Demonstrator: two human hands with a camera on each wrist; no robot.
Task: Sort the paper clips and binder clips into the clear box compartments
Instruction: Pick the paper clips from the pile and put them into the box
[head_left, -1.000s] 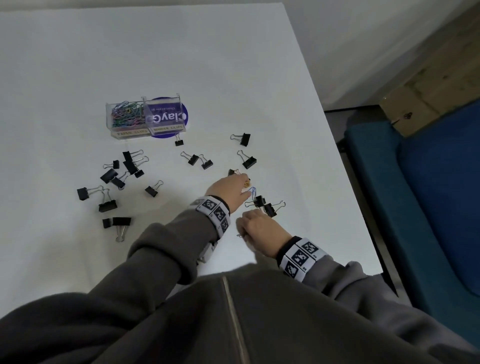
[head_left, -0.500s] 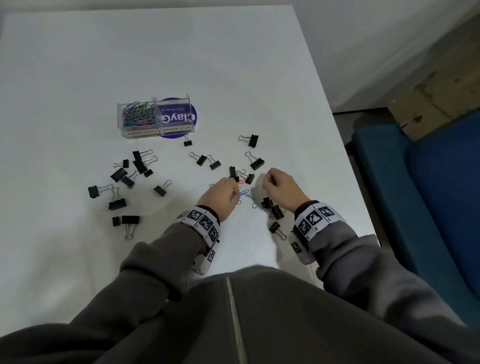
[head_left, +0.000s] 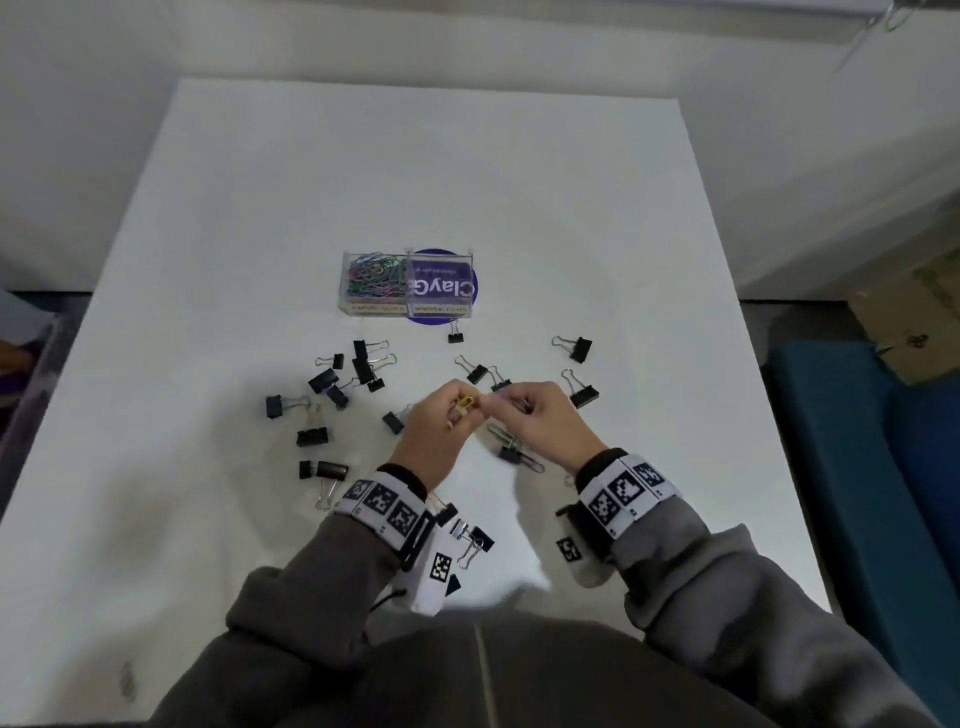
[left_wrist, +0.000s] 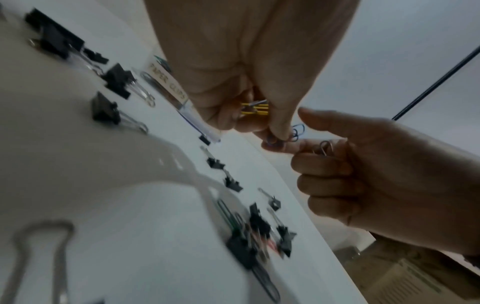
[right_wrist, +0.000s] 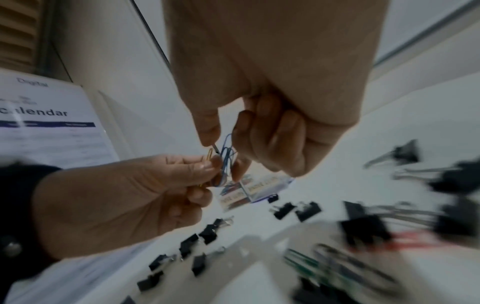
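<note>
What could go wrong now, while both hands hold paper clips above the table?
1. The blue clip, pinched between left hand and right hand, looks tangled; pulling may fling it away.
2. The yellow clips bunched in the left hand could slip out.
3. A dropped clip would fall among the binder clips below, not into the box.
</note>
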